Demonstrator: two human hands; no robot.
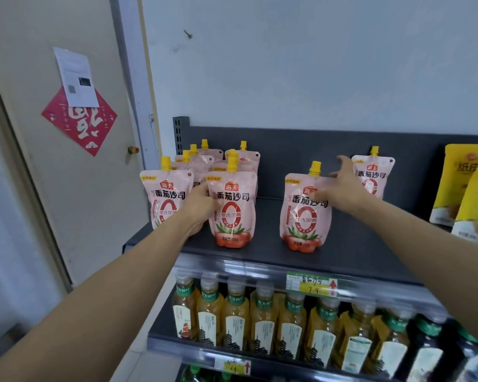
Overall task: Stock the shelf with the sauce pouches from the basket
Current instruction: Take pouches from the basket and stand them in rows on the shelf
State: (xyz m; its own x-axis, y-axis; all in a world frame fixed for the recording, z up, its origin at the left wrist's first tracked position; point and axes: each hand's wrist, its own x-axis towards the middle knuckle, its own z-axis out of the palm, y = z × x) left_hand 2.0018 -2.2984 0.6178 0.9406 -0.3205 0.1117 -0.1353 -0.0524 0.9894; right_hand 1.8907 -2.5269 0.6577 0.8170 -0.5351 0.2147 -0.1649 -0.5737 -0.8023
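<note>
At frame centre an upright pouch (305, 213) on the shelf (356, 244) is touched near its top by the spread right hand (342, 186), while the left hand (200, 206) is closed on the edge of the next pouch (232, 209) leftward.

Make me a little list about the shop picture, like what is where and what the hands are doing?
top shelf: pink sauce pouches with yellow caps, standing upright
left hand: between the two front-left pouches, touching front pouch
right hand: spread open, resting on lone middle pouch
back right: one pouch near the back panel
far right: yellow bags
shelf below: tea bottles
basket: not in view
</note>
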